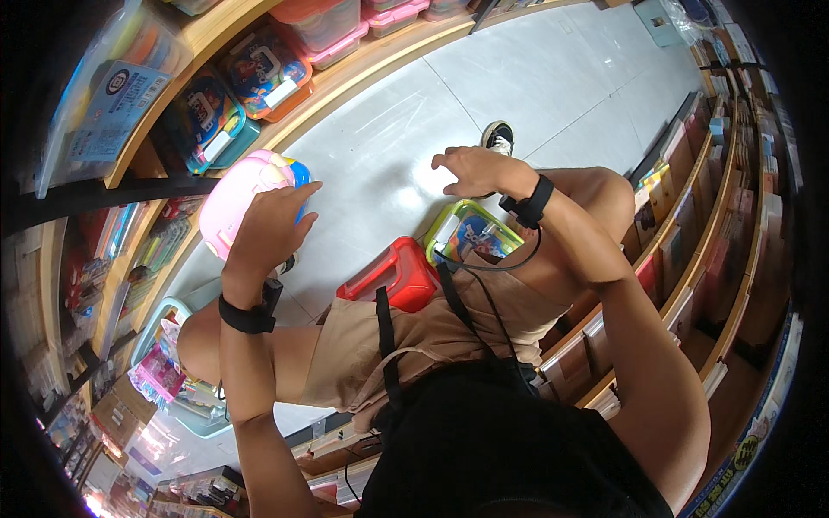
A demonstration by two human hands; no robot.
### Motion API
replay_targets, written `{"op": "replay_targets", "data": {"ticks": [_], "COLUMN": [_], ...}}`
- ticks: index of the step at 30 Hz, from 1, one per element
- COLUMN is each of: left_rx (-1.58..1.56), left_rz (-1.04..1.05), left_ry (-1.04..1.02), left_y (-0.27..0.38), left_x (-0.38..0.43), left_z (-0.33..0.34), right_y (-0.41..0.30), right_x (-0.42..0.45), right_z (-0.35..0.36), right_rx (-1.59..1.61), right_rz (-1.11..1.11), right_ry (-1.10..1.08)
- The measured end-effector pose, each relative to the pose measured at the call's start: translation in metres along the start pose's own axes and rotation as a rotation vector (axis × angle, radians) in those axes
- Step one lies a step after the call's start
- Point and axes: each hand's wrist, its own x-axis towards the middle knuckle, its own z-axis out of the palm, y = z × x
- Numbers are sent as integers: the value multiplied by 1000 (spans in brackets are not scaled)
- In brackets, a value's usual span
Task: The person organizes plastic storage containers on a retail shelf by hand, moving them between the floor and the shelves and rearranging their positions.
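My left hand [269,223] is over the near side of a pink rounded plastic case [227,194]. Its fingers are spread; contact with the case cannot be told. A blue and yellow part [299,173] shows at the case's far edge. My right hand [482,169] hovers above the floor with fingers apart and nothing in them. Just below it sits a green-rimmed clear plastic box [482,232] with a white latch and colourful contents. Between my legs stands a red plastic case [395,275] with a handle-like frame, partly covered by my shorts.
Wooden shelves [382,55] at upper left hold several latched plastic boxes [265,78]. Shelves of books [686,194] curve along the right. A pale teal bin [194,414] with packaged goods stands by my left knee. Black cables [489,269] hang near my right wrist.
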Motion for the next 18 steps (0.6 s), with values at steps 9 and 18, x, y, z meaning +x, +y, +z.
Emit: {"op": "replay_targets", "data": {"ticks": [9, 18], "left_rx": [33, 26], "left_rz": [25, 25], "left_ry": [32, -63], "left_y": [1, 13], "left_x": [-2, 9], "left_z": [-9, -19], "right_y": [-1, -11], "right_x": [3, -154], "right_z": [-11, -104], "right_rx": [105, 915], "right_rz": [-104, -212], "right_ry": [109, 537]}}
